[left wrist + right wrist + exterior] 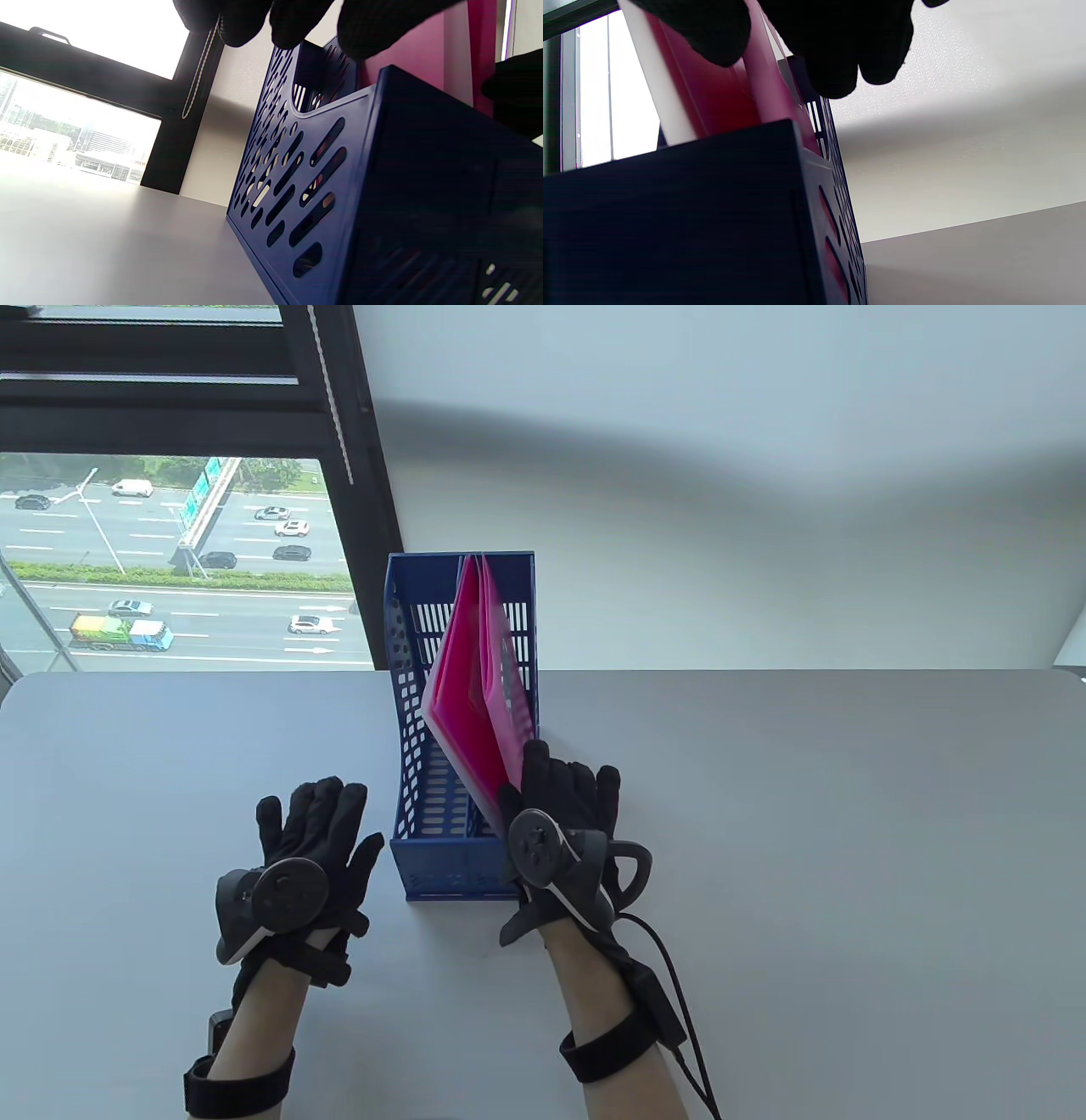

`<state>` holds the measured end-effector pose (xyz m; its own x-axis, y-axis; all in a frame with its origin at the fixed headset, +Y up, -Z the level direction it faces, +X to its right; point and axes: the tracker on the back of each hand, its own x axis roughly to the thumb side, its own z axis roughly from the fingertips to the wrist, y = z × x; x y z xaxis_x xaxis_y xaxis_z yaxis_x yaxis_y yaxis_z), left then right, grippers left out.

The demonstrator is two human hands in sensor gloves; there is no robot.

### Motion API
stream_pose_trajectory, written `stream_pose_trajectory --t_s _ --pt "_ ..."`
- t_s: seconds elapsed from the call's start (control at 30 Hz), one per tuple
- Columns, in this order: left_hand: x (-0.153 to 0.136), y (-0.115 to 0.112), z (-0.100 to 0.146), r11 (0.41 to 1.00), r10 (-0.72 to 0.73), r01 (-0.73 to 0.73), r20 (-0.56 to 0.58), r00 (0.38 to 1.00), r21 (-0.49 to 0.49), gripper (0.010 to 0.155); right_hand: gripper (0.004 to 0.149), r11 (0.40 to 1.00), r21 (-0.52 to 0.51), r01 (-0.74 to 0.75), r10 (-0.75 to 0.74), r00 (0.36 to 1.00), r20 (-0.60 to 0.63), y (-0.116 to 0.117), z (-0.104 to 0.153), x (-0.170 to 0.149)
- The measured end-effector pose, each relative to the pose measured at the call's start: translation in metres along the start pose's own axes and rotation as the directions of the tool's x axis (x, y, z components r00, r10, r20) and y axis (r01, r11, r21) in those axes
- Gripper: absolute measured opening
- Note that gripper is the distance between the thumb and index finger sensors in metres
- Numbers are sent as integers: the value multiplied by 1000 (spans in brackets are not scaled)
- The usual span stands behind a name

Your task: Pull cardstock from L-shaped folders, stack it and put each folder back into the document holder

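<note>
A blue perforated document holder (441, 848) stands upright mid-table. Pink L-shaped folders (465, 687) lean inside it, tilted left, with a pale white sheet edge (657, 84) showing along one of them. My right hand (524, 780) is at the holder's near right corner. In the right wrist view its thumb (712, 34) and fingers (840, 51) pinch the near edge of a pink folder (721, 101) above the holder's front wall (670, 220). My left hand (339, 823) lies just left of the holder, fingers relaxed and holding nothing, fingertips (292, 21) near the holder's rim (339, 101).
The grey table (848, 857) stretches wide on both sides of the holder. A white wall rises behind it, with a dark-framed window (170, 560) at the back left. A black cable (679, 984) trails from my right wrist.
</note>
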<state>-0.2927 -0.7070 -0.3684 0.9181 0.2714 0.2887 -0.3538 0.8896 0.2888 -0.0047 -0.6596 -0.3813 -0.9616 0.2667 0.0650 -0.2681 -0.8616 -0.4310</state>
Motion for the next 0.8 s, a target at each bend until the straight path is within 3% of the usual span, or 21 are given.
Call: stream_pose_trajectory --t_s 0.27,0.43,0.8 --pt "-1 0 0 1000 4 -4 -1 1000 4 65 58 997 -22 -69 68 996 -53 -1 -6 7" --pt "-1 1 0 1000 11 -11 -2 1000 5 65 51 1000 -6 -8 7 997 -74 0 -12 8" --pt "-1 3 0 1000 18 -19 3 1000 24 65 44 981 -175 79 -86 996 -34 -9 2 -9"
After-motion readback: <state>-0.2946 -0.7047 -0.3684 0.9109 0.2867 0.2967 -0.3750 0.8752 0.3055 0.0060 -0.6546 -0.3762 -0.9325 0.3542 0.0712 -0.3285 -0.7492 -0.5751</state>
